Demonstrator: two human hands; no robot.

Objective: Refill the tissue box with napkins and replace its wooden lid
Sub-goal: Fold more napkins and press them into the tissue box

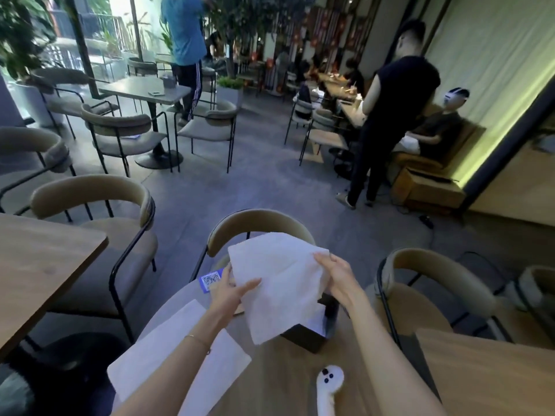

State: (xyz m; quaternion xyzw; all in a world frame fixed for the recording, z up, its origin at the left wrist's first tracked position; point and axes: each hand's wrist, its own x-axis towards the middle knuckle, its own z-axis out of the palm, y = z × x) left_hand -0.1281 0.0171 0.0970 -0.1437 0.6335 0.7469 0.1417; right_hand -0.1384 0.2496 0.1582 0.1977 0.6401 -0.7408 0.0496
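Together left hand (229, 291) and right hand (336, 276) hold napkins (279, 283) above tissue box (312, 333).

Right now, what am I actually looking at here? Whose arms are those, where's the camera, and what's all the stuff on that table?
There is no machine: a person wears a camera on the head, looking down at their own arms. The left hand and right hand hold a stack of white napkins above a dark open tissue box on the round wooden table. More white napkins lie at the left, a white handheld controller lies near the front, and a blue QR card stands behind the left hand.
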